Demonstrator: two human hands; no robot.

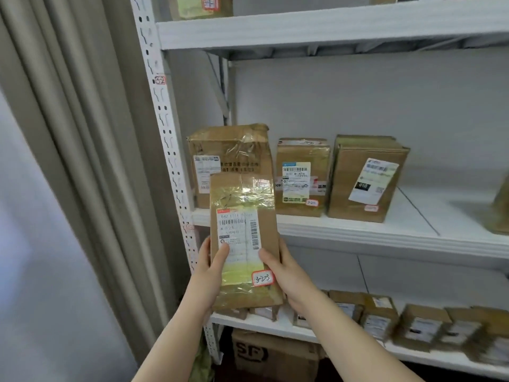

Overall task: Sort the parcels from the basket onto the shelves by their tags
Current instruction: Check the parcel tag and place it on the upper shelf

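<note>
I hold a tall brown cardboard parcel (245,205) upright in front of the white shelf unit. It bears a white shipping label and a small red-edged tag (263,279) with handwritten digits. My left hand (210,268) grips its lower left edge, thumb on the label. My right hand (286,274) grips its lower right edge, thumb across the front. The middle shelf (358,231) behind it carries three upright brown parcels: a large taped one (237,150), a middle one (301,175) and a right one (366,180). The basket is out of view.
A perforated white upright (165,128) with a red number tag stands left of the shelves, beside a beige curtain (82,133). The lower shelf (261,325) holds several small parcels. A box marked SF (275,354) sits beneath. Another parcel (203,5) stands on the top shelf.
</note>
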